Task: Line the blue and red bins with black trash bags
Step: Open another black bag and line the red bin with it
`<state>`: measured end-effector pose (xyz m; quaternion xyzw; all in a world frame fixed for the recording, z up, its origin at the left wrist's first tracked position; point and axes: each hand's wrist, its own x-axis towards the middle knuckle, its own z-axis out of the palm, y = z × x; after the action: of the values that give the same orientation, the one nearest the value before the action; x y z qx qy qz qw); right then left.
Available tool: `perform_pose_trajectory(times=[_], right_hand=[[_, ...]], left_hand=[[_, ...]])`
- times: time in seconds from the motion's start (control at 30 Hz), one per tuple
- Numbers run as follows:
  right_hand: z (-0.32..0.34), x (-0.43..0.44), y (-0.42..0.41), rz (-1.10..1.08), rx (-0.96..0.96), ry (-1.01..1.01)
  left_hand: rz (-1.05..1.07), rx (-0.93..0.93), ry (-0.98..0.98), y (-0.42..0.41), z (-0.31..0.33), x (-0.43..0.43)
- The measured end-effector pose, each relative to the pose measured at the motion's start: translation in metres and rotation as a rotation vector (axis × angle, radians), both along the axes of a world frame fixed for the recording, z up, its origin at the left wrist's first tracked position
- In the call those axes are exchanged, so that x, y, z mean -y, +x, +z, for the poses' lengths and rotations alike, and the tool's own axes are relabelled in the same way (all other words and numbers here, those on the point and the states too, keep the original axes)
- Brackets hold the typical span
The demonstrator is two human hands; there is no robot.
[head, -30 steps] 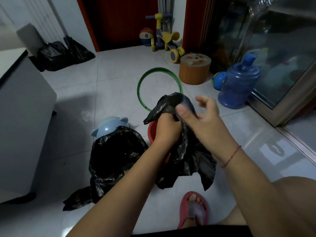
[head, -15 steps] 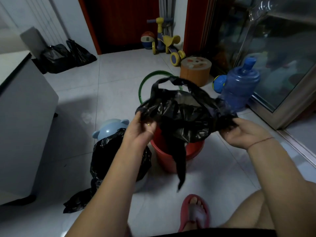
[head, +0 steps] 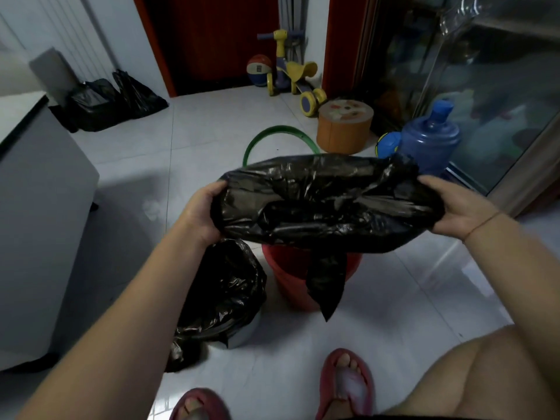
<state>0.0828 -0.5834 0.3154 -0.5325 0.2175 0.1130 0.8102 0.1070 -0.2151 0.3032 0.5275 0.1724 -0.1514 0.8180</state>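
Observation:
I hold a black trash bag (head: 327,204) stretched wide open between both hands, just above the red bin (head: 291,283). My left hand (head: 201,212) grips the bag's left edge and my right hand (head: 454,207) grips its right edge. A loose tail of the bag hangs down in front of the red bin. To the left stands the blue bin (head: 247,330), almost wholly covered by another black bag (head: 218,295) draped over it; only a pale strip of its wall shows.
A white cabinet (head: 39,225) stands at the left. Behind the bins lie a green hoop (head: 263,137), an orange round stool (head: 344,127), a blue water jug (head: 428,140) and a toy scooter (head: 292,74). Full black bags (head: 112,101) sit by the far wall. My sandalled feet (head: 347,386) are near.
My hands have pulled further apart, stretching the bag's mouth wider, and the bag has flattened out over the red bin. The blue bin's lid has gone out of sight behind my left hand.

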Motion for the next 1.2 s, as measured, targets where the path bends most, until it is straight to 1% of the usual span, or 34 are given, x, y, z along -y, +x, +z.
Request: perform_pose_trajectory(times=[0.07, 0.13, 0.23, 0.3, 0.37, 0.47, 0.53, 0.57, 0.63, 0.7, 0.73, 0.77, 0.8, 0.83, 0.87, 0.9, 0.93, 0.97, 1.0, 1.03, 1.1, 1.17, 1.2], right_hand=[[0.015, 0.0, 0.011, 0.012, 0.088, -0.018], [0.029, -0.002, 0.018, 0.005, 0.187, 0.01], [0.034, -0.002, 0.028, -0.011, 0.283, 0.068], [0.019, -0.004, 0.032, -0.012, 0.272, 0.053], [-0.01, -0.012, 0.034, 0.0, 0.191, 0.017], [-0.067, -0.025, 0.031, 0.023, 0.003, -0.007], [-0.099, -0.03, 0.031, 0.063, -0.107, -0.03], [-0.11, -0.032, 0.031, 0.077, -0.161, -0.063], [-0.124, -0.033, 0.037, 0.071, -0.229, -0.141], [-0.131, -0.034, 0.047, 0.012, -0.227, -0.253], [-0.133, -0.036, 0.052, -0.055, -0.201, -0.358], [-0.135, -0.037, 0.056, -0.154, -0.163, -0.495], [-0.135, -0.039, 0.059, -0.273, -0.113, -0.689], [-0.134, -0.041, 0.059, -0.372, -0.014, -0.897], [-0.134, -0.045, 0.058, -0.426, 0.141, -1.065], [-0.135, -0.051, 0.056, -0.404, 0.299, -1.157], [-0.136, -0.058, 0.055, -0.307, 0.402, -1.195], [-0.139, -0.066, 0.055, -0.17, 0.436, -1.216], [-0.145, -0.072, 0.056, -0.039, 0.418, -1.237], [-0.151, -0.075, 0.058, 0.048, 0.394, -1.257], [-0.162, -0.078, 0.066, 0.076, 0.385, -1.285], [-0.17, -0.079, 0.077, 0.084, 0.386, -1.316], [-0.174, -0.079, 0.084, 0.11, 0.37, -1.327]], left_hand=[[-0.008, 0.104, 0.019, 0.014, 0.015, -0.002], [-0.003, 0.21, 0.006, 0.024, 0.029, -0.005], [0.021, 0.281, -0.013, 0.035, 0.029, -0.006], [0.032, 0.226, 0.008, 0.036, 0.006, -0.001], [0.037, 0.058, 0.091, 0.03, -0.03, 0.007], [0.073, -0.187, 0.233, 0.018, -0.085, 0.014], [0.068, -0.229, 0.4, 0.015, -0.115, 0.017], [0.065, -0.195, 0.51, 0.015, -0.125, 0.017], [0.07, -0.041, 0.738, 0.019, -0.133, 0.022], [0.013, 0.181, 0.879, 0.025, -0.131, 0.027], [-0.057, 0.284, 0.933, 0.029, -0.131, 0.03], [-0.144, 0.362, 1.0, 0.032, -0.131, 0.033], [-0.232, 0.418, 1.075, 0.035, -0.133, 0.035], [-0.295, 0.451, 1.173, 0.037, -0.132, 0.039], [-0.32, 0.498, 1.287, 0.04, -0.134, 0.042], [-0.31, 0.554, 1.412, 0.041, -0.135, 0.046], [-0.272, 0.62, 1.51, 0.041, -0.137, 0.05], [-0.222, 0.69, 1.55, 0.042, -0.138, 0.055], [-0.197, 0.755, 1.549, 0.041, -0.138, 0.06], [-0.226, 0.784, 1.515, 0.041, -0.139, 0.066], [-0.378, 0.747, 1.462, 0.041, -0.146, 0.076], [-0.505, 0.694, 1.546, 0.046, -0.159, 0.083], [-0.534, 0.644, 1.59, 0.049, -0.164, 0.084]])
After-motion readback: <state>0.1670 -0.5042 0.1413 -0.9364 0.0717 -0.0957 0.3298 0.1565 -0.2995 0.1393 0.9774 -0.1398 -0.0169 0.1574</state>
